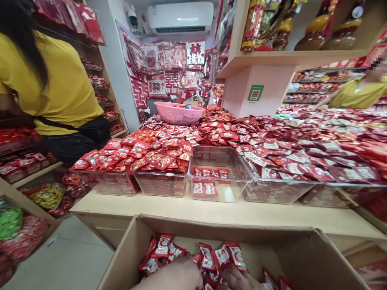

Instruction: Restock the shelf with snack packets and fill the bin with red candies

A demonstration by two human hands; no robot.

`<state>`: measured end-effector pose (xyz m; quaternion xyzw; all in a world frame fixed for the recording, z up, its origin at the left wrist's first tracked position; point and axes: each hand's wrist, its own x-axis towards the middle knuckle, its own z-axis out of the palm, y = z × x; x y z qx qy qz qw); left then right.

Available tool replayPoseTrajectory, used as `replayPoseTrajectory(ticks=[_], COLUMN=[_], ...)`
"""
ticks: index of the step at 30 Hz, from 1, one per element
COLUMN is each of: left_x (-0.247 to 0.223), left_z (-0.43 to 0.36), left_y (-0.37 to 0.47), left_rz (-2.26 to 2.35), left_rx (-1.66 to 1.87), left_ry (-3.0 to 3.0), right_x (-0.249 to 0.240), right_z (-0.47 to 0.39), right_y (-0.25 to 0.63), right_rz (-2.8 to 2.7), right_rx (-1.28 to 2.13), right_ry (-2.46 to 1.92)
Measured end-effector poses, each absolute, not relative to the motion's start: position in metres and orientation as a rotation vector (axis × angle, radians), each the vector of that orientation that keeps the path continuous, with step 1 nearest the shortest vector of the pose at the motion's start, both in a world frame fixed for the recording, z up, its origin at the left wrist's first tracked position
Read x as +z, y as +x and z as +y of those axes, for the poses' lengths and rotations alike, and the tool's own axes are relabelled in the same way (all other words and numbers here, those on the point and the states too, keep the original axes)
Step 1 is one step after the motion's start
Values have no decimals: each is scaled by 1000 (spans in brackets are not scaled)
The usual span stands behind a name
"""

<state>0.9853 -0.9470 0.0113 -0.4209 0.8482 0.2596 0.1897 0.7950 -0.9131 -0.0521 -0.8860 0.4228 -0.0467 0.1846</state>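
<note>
Left hand (185, 272): at 6 o'clock, back uppermost, reaching in among red-and-white packets (207, 257); its fingers are mostly hidden, so I cannot tell whether it grips one.
Right hand (240, 278): at 5 o'clock, partly cut off by the lower edge, fingers down against packets; whether it holds any I cannot tell.
Packets: loose in the box (256, 237) at 6 o'clock, thickest around and just beyond both hands, with a few more to the right hand's right.
Box: cardboard, open-topped, at the near side of the pale counter (217, 209).
Tub (236, 169): clear, on the counter just below the clock's centre, with a few red packets lying in rows on its floor.
Left tubs (160, 187): two, towards 8 o'clock, heaped above their rims with red packets.
Right tubs (278, 192): clear, towards 4 o'clock, also heaped high.
Basket (178, 114): pink, at 11 o'clock, standing among the packets behind the tubs.
Co-worker (60, 84): between 9 and 10 o'clock, yellow top, back turned, beside the shelves.
Another person (358, 94): between 2 and 3 o'clock, also in yellow.
Air conditioner (181, 16): at 12 o'clock, high on the wall.
</note>
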Motion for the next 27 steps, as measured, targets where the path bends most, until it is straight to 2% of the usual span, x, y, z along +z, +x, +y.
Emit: replayPoseTrajectory(ticks=[3,7,11,13,18,23,25,27], left_x=[37,58,61,61,65,69,67,63], left_z=[-958,-968,-964,-961,-958,-957,-956,-956], left_y=[988,984,976,973,968,970,973,978], left_rz=[2525,2574,2414,2353,2324,2108,2120,2269], left_rx=[1105,1481,2020,2180,2362,2518,2385,1988], left_ry=[-1312,-1344,-1460,-1487,-1524,-1359,-1309,-1356], right_x=[-8,52,51,43,45,51,46,38], right_z=[-917,-924,-923,-921,-923,-925,-924,-922], right_y=[788,780,781,783,783,780,781,783], right_rz=[1138,1026,971,956,925,841,876,944], right_rx=[-32,-309,-464,-509,-587,-554,-519,-453], right_ry=[-2141,-1667,-1467,-1384,-1277,-1265,-1354,-1443])
